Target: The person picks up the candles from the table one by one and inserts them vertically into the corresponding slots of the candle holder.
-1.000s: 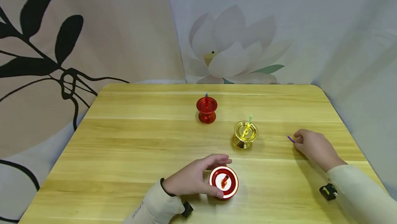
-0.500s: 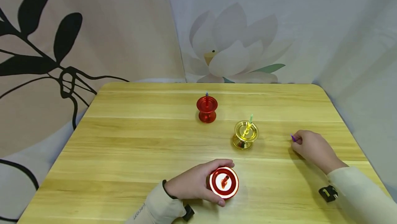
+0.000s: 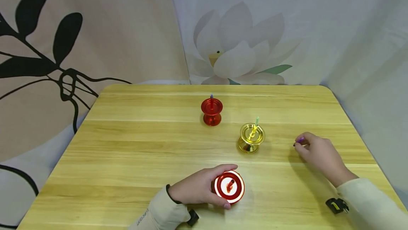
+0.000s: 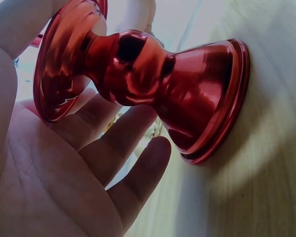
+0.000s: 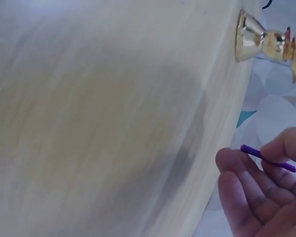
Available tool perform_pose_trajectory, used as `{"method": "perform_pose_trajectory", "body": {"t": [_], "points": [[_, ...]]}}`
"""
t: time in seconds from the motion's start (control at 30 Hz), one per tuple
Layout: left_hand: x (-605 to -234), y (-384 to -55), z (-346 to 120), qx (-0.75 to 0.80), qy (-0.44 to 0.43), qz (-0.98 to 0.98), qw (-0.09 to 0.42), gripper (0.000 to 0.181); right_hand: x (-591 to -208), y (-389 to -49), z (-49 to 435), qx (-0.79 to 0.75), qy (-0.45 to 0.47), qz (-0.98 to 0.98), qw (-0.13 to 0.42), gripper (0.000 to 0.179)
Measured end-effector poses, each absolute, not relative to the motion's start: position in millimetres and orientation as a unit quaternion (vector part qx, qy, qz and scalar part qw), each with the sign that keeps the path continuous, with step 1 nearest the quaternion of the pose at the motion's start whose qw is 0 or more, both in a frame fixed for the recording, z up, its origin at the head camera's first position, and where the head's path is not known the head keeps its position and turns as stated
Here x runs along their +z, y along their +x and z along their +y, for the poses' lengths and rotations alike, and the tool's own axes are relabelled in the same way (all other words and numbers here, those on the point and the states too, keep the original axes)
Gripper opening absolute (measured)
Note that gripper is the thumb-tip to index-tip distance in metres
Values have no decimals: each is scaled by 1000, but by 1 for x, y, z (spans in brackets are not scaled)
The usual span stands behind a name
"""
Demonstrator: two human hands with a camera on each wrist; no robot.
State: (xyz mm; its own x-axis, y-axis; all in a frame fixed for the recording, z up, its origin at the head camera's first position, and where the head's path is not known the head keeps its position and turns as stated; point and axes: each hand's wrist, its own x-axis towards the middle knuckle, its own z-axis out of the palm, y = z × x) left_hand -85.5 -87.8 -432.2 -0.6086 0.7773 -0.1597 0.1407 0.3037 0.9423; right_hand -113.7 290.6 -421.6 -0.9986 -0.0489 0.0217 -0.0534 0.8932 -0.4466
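My left hand (image 3: 204, 185) grips the upper dish of a red metal candle holder (image 3: 237, 187), thumb on the near side and fingers on the far side. In the left wrist view the holder (image 4: 133, 69) stands on its flared base on the table. My right hand (image 3: 322, 155), over the right part of the table, pinches a thin purple candle (image 5: 256, 152) between thumb and fingers. Left of that hand stands a shiny gold candle holder (image 3: 248, 148) carrying a thin green candle (image 3: 256, 121).
Farther back is another red candle holder (image 3: 211, 119), with a thin blue-tipped candle (image 3: 211, 97) upright in it. The wooden table (image 3: 127, 145) ends at a back edge before printed curtains (image 3: 127, 28).
My left hand has closed in around the red candle holder's dish. In my right fingers the purple candle has turned, and that hand has shifted slightly left. The holders stay put.
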Motion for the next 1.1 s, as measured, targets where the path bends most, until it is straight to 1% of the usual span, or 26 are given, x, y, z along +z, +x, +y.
{"method": "perform_pose_trajectory", "body": {"t": [0.17, 0.57, 1.1], "points": [[-432, -84, -88, 505, 304, 742, 319, 88, -417, -109, 282, 241, 27, -970, 9, 14], [-434, -85, -90, 498, 310, 743, 322, 86, -408, -90, 253, 263, 73, -959, 70, 5], [-435, -86, -89, 509, 314, 735, 321, 85, -404, -73, 216, 311, 155, -932, 101, 18]]}}
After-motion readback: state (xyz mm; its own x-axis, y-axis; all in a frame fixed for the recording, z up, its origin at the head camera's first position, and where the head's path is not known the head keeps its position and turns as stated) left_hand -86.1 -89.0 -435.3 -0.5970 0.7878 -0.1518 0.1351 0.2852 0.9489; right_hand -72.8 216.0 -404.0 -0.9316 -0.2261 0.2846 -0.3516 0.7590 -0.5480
